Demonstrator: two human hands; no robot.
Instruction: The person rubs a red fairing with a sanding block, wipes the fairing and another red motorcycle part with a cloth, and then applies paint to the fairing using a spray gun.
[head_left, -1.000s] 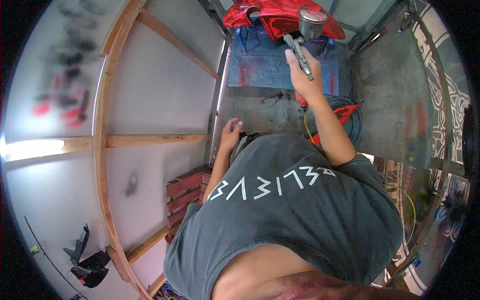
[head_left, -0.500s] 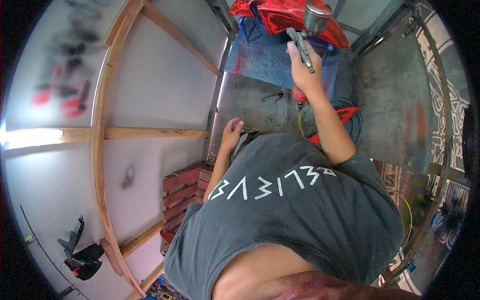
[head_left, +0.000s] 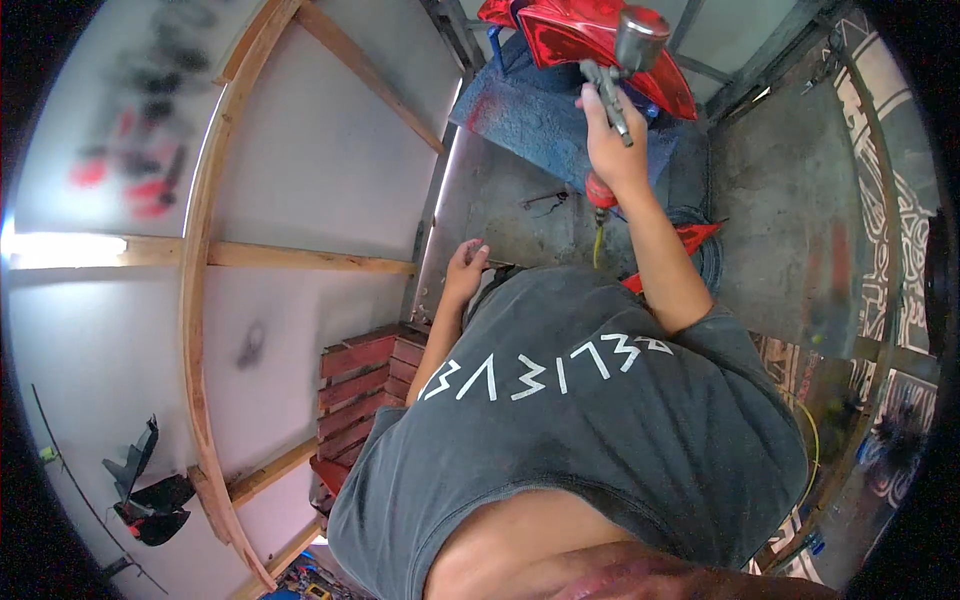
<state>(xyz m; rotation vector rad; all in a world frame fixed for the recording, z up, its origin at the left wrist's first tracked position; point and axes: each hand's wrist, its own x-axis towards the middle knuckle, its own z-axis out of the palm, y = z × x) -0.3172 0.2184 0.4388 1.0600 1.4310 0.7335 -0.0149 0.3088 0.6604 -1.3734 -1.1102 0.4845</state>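
Note:
My right hand (head_left: pixel 617 150) is closed around the handle of a metal spray gun (head_left: pixel 606 103). The gun's silver cup (head_left: pixel 640 42) stands on top, in front of a glossy red body panel (head_left: pixel 570 32). Below the hand, a red fitting (head_left: pixel 600 190) at the bottom of the gun joins a yellow hose (head_left: pixel 598 245). Whether the gun touches the panel cannot be told from this angle. Hanging at my left side, my left hand (head_left: pixel 466 268) holds nothing, its fingers loosely apart.
Under the panel is a blue, paint-stained sheet (head_left: pixel 530 115). A small dark metal piece (head_left: pixel 545 203) lies on the floor (head_left: pixel 500 180). Another red piece (head_left: pixel 697 237) rests by a coiled hose (head_left: pixel 711 262). Wood-framed white walls (head_left: pixel 310 150) and a red slatted bench (head_left: pixel 352 385) stand at left.
The view has shifted slightly, and the red panel now appears a little lower and further right. My right hand still grips the spray gun; my left hand stays at my side.

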